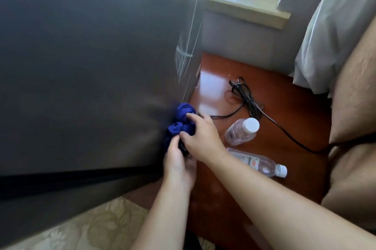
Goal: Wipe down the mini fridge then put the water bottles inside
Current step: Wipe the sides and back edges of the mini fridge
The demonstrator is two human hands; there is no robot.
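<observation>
From my remote seat, the mini fridge [85,66] filled the whole left of the view, its dark grey surface close to the camera and blurred. At its lower right corner a bunched blue cloth [181,123] was pressed against the fridge edge. My left hand [179,164] came up from below with its fingers closed on the bottom of the cloth, and my right hand [201,138] clutched the same cloth from the right side, thumb and fingers wrapped over the folds. To the right of the hands, two water bottles lay on their sides on the glossy red-brown wooden surface [284,107]: the nearer-to-fridge bottle [242,130] with its white cap pointing up-right, and the labelled bottle [258,163] just below it, cap pointing right. A black cord [250,99] trailed across the wood beyond them, and beige cushions [358,107] sat at the far right.
</observation>
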